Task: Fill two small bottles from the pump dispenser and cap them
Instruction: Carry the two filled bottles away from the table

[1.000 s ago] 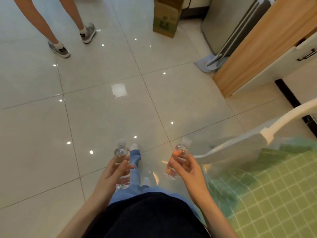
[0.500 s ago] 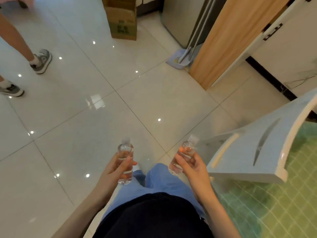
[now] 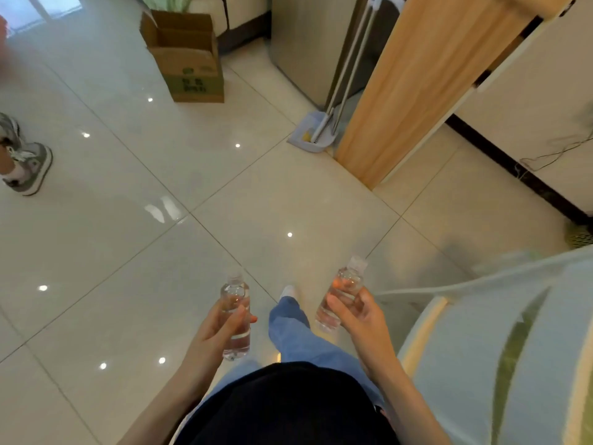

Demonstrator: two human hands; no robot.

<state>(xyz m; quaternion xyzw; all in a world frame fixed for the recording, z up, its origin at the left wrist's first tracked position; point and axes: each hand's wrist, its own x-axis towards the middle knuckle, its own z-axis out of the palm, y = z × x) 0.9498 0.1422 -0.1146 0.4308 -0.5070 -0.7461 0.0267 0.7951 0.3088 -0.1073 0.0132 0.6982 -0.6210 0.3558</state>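
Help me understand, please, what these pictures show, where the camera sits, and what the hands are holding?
There is no machine here: a person works with two bare hands. The camera sits on that person's head and looks down, so everything is seen from above. The left hand grips a small clear bottle, upright; the right hand grips a second bottle, slightly tilted. Both look capped, with clear liquid inside. Below is a glossy tiled floor with an open cardboard box, a mop by a wooden panel, a pale chair on the right and someone else's shoe at the left edge. No pump dispenser is in view.
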